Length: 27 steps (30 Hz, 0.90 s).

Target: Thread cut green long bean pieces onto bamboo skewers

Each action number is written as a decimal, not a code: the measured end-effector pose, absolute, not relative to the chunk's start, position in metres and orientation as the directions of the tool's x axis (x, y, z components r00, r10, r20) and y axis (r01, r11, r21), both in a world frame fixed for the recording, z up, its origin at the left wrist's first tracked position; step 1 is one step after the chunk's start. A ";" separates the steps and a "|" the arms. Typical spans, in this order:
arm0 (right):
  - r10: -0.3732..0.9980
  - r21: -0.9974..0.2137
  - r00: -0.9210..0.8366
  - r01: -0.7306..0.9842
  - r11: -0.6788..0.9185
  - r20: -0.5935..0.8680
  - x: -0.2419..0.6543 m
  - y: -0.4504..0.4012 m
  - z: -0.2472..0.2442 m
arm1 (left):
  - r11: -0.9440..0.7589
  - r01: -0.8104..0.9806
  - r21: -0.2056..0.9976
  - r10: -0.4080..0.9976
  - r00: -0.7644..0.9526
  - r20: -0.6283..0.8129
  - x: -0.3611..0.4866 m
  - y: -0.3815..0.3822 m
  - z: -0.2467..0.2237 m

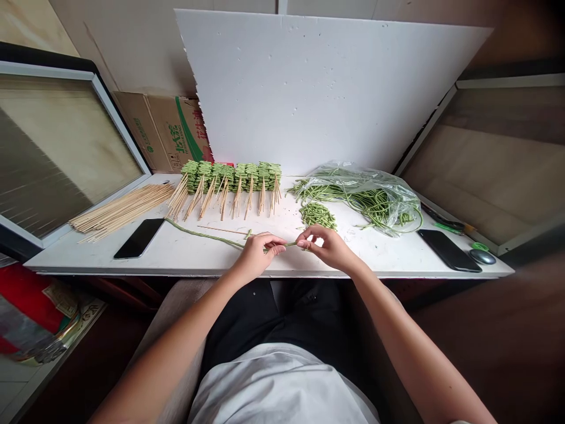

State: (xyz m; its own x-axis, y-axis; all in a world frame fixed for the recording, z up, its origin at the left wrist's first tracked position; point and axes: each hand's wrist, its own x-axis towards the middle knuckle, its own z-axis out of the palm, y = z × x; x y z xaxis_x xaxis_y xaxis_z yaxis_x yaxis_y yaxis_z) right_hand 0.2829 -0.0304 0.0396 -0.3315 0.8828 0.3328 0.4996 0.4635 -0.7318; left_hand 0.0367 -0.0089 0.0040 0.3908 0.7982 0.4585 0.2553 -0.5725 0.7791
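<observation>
One long green bean trails leftward over the white table from my left hand, whose fingers are closed around it. The bean's other end reaches my right hand, which pinches it with thumb and forefinger. A short stretch of bean shows between the two hands. Just behind my left hand lies a single bamboo skewer with a small bean piece at its tip. Beyond my right hand is a heap of short cut bean pieces.
Stacks of skewered bean pieces line the back. Loose skewers and a phone lie left. A clear plastic bag with long beans sits back right, near another phone and a grey oval object. A white board stands behind.
</observation>
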 end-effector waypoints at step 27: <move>0.858 -0.817 -0.198 0.266 0.512 0.473 0.291 -0.016 0.025 | -0.617 0.223 0.755 0.770 0.371 0.520 0.044 -0.014 0.002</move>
